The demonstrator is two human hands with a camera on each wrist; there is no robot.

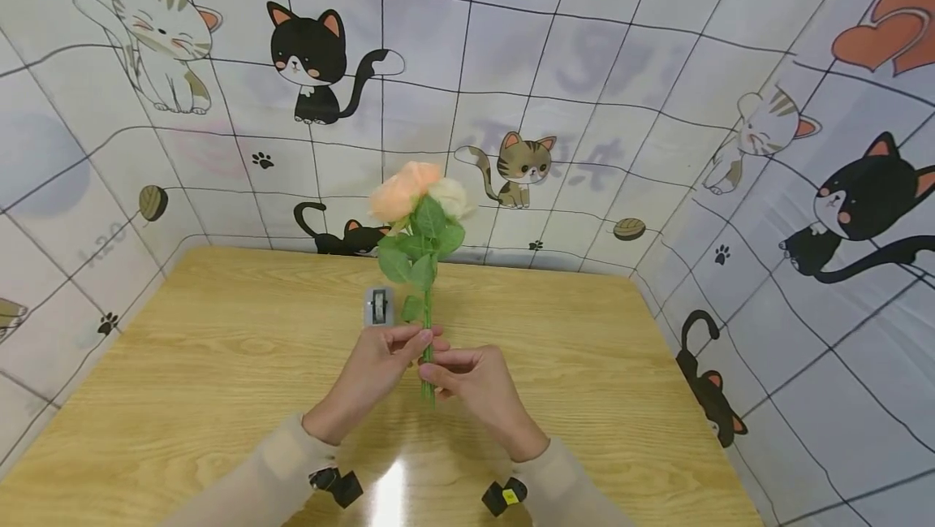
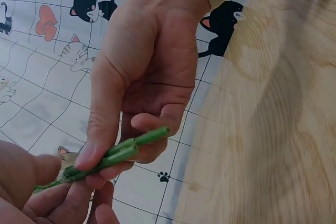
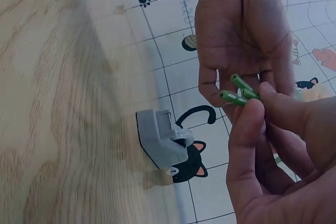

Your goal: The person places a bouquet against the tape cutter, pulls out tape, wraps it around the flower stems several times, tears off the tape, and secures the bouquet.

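A small bunch of roses stands upright over the table, with a peach rose (image 1: 405, 190) and a cream rose (image 1: 451, 198) at the top and green leaves (image 1: 429, 218) below. My left hand (image 1: 374, 377) pinches the green stems (image 1: 428, 308) between thumb and fingers. Just below it, my right hand (image 1: 488, 393) pinches the same stems closer to their cut ends. Three stem ends (image 3: 236, 97) poke out past the fingers in the right wrist view. In the left wrist view, the stems (image 2: 121, 153) lie across the right hand's fingers; the blooms are out of that frame.
A grey tape dispenser (image 1: 379, 306) sits on the wooden table (image 1: 256, 332), behind the left hand. A cat-print cloth (image 1: 584, 121) hangs behind the table and along its sides.
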